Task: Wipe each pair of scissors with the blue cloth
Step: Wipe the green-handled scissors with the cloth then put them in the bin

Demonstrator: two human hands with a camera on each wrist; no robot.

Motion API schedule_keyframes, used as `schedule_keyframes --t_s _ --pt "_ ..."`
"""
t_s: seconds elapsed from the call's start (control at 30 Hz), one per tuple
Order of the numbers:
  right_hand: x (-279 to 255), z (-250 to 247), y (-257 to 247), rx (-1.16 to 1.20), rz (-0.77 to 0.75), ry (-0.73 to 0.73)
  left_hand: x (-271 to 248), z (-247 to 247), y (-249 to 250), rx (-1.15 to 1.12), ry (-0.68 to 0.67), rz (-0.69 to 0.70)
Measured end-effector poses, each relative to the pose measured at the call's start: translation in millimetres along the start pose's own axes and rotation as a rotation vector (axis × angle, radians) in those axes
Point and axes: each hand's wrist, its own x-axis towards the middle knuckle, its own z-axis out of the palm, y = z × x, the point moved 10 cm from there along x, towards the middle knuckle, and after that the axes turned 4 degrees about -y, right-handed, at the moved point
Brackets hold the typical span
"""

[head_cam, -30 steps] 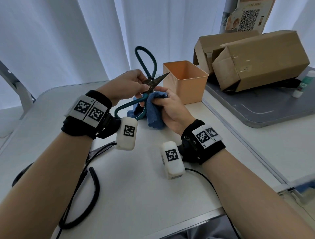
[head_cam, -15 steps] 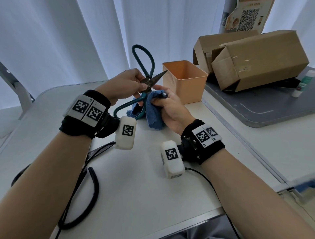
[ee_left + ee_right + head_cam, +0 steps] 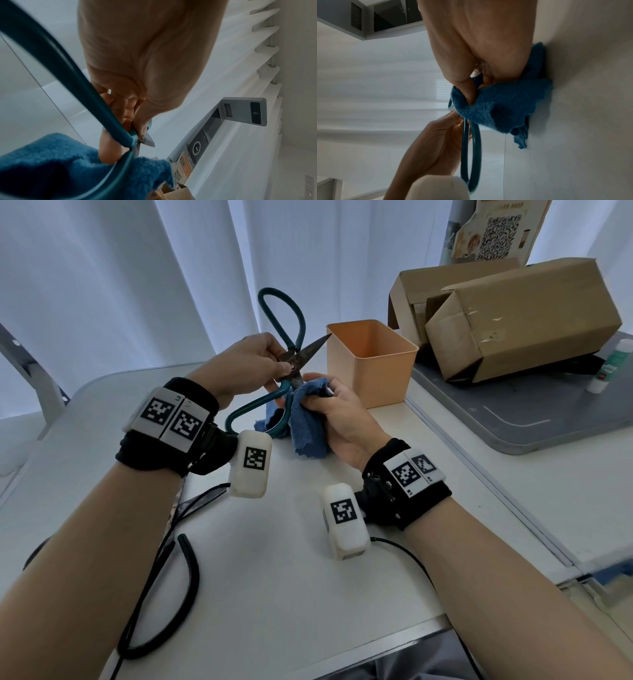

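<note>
Teal-handled scissors (image 3: 297, 356) with dark, worn blades are held above the white table (image 3: 274, 570), blades spread apart. My left hand (image 3: 246, 364) pinches them at the pivot; the scissors (image 3: 120, 129) show against its fingertips in the left wrist view. One blade tip points right toward the orange bin. My right hand (image 3: 337, 412) grips the bunched blue cloth (image 3: 306, 419) and presses it on the lower blade near the pivot, hiding that blade. The blue cloth (image 3: 498, 105) hangs from my right fingers beside a teal handle loop (image 3: 471, 155). The blue cloth (image 3: 65, 167) fills the lower left.
An orange square bin (image 3: 371, 361) stands just right of the hands. Two cardboard boxes (image 3: 513, 316) lie on a grey tray (image 3: 534, 419) at the back right, with a small white bottle (image 3: 613, 364). Black cables (image 3: 164, 583) loop across the near left.
The scissors have shifted slightly left and up in my left hand. My right hand with the cloth stays at the lower blade near the pivot.
</note>
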Motion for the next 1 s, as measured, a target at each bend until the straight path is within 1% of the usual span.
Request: schedule_keyframes --t_s 0.1,0.27,0.43,0.6,0.8,0.93,1.0 --pt "-0.5 -2.1 0.8 -0.027 0.007 0.024 -0.6 -0.7 -1.4 -0.010 0.006 -0.004" --pt "-0.3 0.7 -2.0 0.022 -0.004 -0.024 -1.3 -7.7 -1.8 -0.022 0.036 -0.004" --pt "0.6 -3.9 4.3 -0.035 0.019 0.041 -4.3 -9.4 0.7 -0.042 0.041 0.002" --pt "0.6 -2.0 -0.1 -0.026 0.005 -0.002 -4.1 -14.8 -1.0 -0.046 0.064 -0.001" --pt "0.9 -5.1 4.6 -0.063 0.024 0.047 -4.7 -17.9 -1.1 -0.072 0.071 0.001" --pt "1.2 -1.7 -0.4 -0.044 -0.003 0.002 -4.9 -20.6 -1.9 -0.078 0.083 0.005" --pt "0.9 -2.5 0.1 -0.056 -0.002 0.012 -4.4 -21.5 -1.7 -0.086 0.082 0.010"
